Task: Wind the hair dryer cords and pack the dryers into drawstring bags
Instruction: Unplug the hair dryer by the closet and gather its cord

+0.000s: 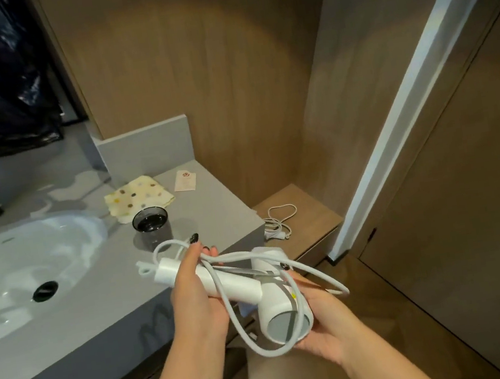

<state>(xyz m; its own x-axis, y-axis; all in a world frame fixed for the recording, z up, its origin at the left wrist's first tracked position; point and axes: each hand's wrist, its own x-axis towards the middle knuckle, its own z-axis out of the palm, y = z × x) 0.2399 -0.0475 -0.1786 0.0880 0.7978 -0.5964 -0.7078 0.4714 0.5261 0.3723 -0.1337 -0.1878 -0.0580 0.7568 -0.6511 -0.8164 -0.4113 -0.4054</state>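
- Winding is under way, judging by the head view: a white hair dryer (260, 298) is held in both hands just off the front corner of the grey counter (212, 208), and its cord (226, 303) lies in a few loose loops around the handle, with one long loop hanging below the dryer and another trailing past its right side.
- Left hand (193, 298) wraps around the dryer's handle, fingers curled over the far side, and seems to pin a loop of cord against it.
- Right hand (318, 322) cups the dryer's barrel from below and behind, fingers curled round its far side; the nozzle opening faces the camera, just above the palm.
- Still to do, as I judge it: the slack loops need drawing tight against the handle, and the dryer has to go into a bag. No drawstring bag can be clearly made out here; a dark shape at the bottom edge, below the counter, is too cut off to name.
- Second cord (279, 223) lies loosely coiled on the low wooden shelf (307, 210) just right of the counter's end; whether a dryer is attached cannot be told.
- On the counter behind the dryer stand a dark cup (152, 228), a dotted cloth (137, 196) and a small card (185, 180); the sink (26, 261) sits at the counter's left.
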